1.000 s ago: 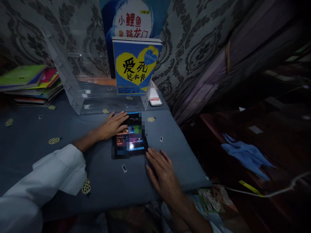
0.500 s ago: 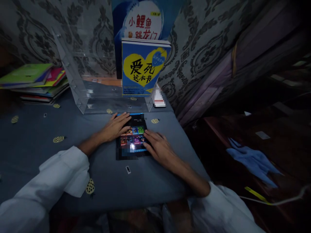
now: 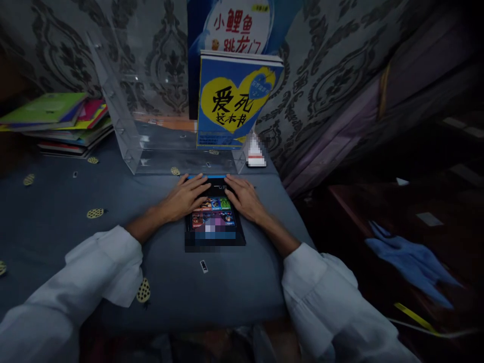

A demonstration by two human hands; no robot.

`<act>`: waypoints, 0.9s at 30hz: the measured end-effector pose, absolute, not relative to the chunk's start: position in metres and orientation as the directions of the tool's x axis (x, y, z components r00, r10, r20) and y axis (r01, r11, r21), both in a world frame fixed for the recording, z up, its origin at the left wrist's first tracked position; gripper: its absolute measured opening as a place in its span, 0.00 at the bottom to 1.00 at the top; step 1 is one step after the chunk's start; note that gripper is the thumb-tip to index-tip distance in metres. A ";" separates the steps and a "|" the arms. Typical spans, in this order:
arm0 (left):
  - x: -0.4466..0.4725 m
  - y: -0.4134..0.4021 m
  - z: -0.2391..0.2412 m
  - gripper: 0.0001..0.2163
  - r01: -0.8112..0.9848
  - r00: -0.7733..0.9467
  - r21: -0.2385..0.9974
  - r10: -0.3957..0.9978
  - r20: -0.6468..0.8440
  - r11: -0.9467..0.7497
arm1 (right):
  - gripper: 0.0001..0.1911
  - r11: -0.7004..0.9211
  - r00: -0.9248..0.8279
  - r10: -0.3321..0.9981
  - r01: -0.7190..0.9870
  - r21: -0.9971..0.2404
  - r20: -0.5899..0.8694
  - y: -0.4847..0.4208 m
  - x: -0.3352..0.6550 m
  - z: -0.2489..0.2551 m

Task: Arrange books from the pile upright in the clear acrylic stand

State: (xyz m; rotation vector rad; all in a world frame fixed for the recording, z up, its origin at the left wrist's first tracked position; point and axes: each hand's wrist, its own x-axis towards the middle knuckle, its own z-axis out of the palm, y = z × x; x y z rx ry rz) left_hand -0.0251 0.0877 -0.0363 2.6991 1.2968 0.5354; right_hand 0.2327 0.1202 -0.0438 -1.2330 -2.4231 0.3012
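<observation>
A dark book (image 3: 214,205) with rows of small coloured pictures and a blue strip along its far edge lies flat on the table. My left hand (image 3: 186,198) rests on its left side near the far corner, fingers stretched out across the cover. On the opposite side, my right hand (image 3: 245,197) lies with straight fingers at the far right edge. Both hands are open and touch the book without gripping it. Just beyond them stands a clear acrylic rack (image 3: 120,108) that holds an upright blue book (image 3: 238,101) with a yellow heart.
A grey-blue cloth with pineapple prints covers the table (image 3: 166,275). At the back left is a pile of books (image 3: 56,121). A white object (image 3: 257,154), partly blurred out, stands right of the rack. Beyond the table's right edge lies a blue cloth (image 3: 412,262).
My right hand has slid away from me along the book's right side to its far corner. The left hand stays in place. The view has shifted slightly.
</observation>
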 end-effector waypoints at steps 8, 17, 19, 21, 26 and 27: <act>-0.025 0.089 -0.034 0.18 0.624 0.674 0.264 0.678 0.295 -0.735 | 0.33 0.616 -0.596 0.786 0.736 -0.279 0.164 0.112 0.236 -0.041; -0.028 0.085 -0.028 0.21 0.603 0.705 0.291 0.667 0.242 -0.743 | 0.33 0.591 -0.584 0.803 0.760 -0.269 0.114 0.105 0.233 -0.036; -0.028 0.083 -0.025 0.21 0.608 0.715 0.291 0.669 0.206 -0.739 | 0.34 0.597 -0.589 0.799 0.755 -0.273 0.120 0.103 0.235 -0.036; -0.028 0.081 -0.023 0.22 0.615 0.717 0.289 0.673 0.180 -0.733 | 0.34 0.601 -0.592 0.797 0.752 -0.272 0.124 0.100 0.235 -0.037; -0.027 0.080 -0.021 0.23 0.624 0.726 0.253 0.668 0.161 -0.739 | 0.34 0.596 -0.588 0.800 0.756 -0.270 0.120 0.097 0.234 -0.037; -0.026 0.080 -0.021 0.23 0.623 0.729 0.243 0.665 0.163 -0.743 | 0.34 0.595 -0.586 0.801 0.757 -0.271 0.120 0.096 0.234 -0.037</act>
